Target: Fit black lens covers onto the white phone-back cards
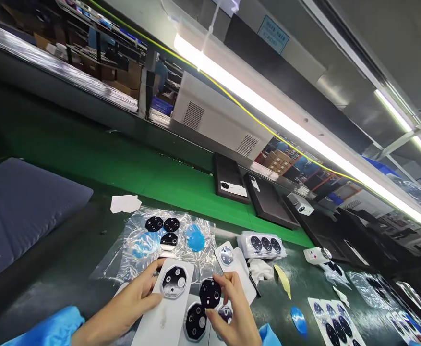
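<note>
We see our left hand (131, 300) pinching the upper edge of a white rectangular phone back cover (169, 307), thumb laid just beside its silver octagonal camera ring (174, 282). Our right hand (234, 307) has fingertips closed on a black octagonal lens plate with round holes (210, 293), held just right of that cover. Below the right hand lies a second white cover with a black octagonal plate (195, 322). Beyond the left hand, crinkled clear plastic film (141, 250) carries more black plates.
</note>
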`<state>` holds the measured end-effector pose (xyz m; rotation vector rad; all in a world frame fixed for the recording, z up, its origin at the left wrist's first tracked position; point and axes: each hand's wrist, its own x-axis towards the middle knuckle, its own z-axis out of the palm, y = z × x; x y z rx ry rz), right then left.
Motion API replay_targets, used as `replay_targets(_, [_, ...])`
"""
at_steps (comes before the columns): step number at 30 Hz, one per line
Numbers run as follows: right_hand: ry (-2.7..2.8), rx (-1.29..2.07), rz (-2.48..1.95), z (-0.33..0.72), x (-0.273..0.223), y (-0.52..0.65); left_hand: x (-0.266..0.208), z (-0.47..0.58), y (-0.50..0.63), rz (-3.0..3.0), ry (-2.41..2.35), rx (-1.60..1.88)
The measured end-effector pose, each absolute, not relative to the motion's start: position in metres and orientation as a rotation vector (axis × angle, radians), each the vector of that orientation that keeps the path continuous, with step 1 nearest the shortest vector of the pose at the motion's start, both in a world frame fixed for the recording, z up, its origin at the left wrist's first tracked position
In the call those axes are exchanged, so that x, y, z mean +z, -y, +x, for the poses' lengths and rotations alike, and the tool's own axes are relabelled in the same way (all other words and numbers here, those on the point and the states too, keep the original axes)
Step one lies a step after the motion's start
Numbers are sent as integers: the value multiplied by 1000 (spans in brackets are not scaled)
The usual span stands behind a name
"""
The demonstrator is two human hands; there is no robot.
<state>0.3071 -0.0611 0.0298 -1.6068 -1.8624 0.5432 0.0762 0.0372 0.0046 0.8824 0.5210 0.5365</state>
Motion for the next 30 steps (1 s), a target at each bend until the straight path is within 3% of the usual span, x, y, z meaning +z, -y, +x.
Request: replay_targets(30, [1801, 680, -1559, 314, 14, 58, 16, 71, -44, 876, -540, 506])
